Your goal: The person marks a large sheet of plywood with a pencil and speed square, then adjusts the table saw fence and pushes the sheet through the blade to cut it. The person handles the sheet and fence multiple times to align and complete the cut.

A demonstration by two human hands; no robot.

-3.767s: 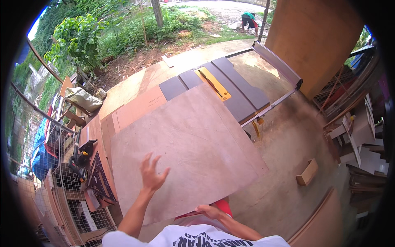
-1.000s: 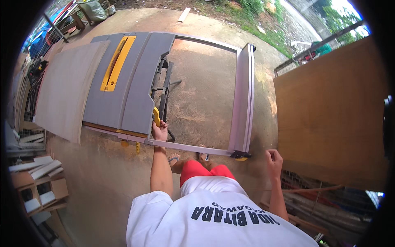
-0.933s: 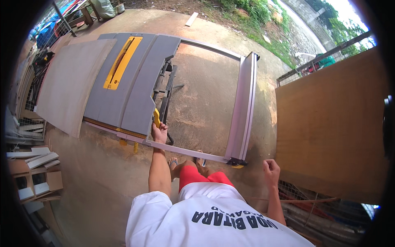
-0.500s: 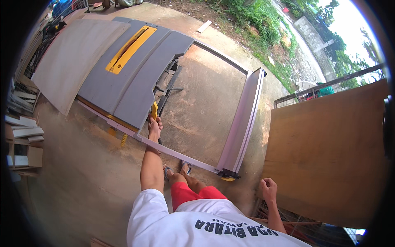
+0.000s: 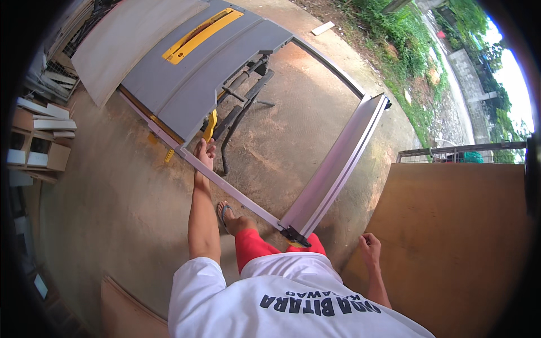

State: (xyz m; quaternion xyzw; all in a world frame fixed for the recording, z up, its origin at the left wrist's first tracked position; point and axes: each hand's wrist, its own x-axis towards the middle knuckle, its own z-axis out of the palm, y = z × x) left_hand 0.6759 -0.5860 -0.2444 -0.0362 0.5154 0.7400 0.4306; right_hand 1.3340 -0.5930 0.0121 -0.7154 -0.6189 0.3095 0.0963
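Ahead and to the left is a table saw (image 5: 186, 84) with a grey top and a yellow throat plate (image 5: 203, 35). My left arm reaches to the saw's near right side. There my left hand (image 5: 205, 153) is closed at the lower end of a curved yellow push stick (image 5: 210, 125); part of the grip is hidden. The pale front rail (image 5: 228, 188) passes over my wrist area. Off to the right, my right hand (image 5: 370, 248) hangs with fingers curled and nothing seen in it, in front of a brown plywood sheet (image 5: 451, 236).
The saw's fence (image 5: 335, 166) spans the extended rails on the right, its near end close to my legs. A pale board (image 5: 129, 42) lies against the saw's left side. Wood offcuts (image 5: 48, 127) fill a rack at the left. A small wood strip (image 5: 322, 28) lies beyond.
My view has shifted, so the saw sits farther up and my legs lie partly under the fence's near end. My left hand stays by the push stick. My right hand remains curled.
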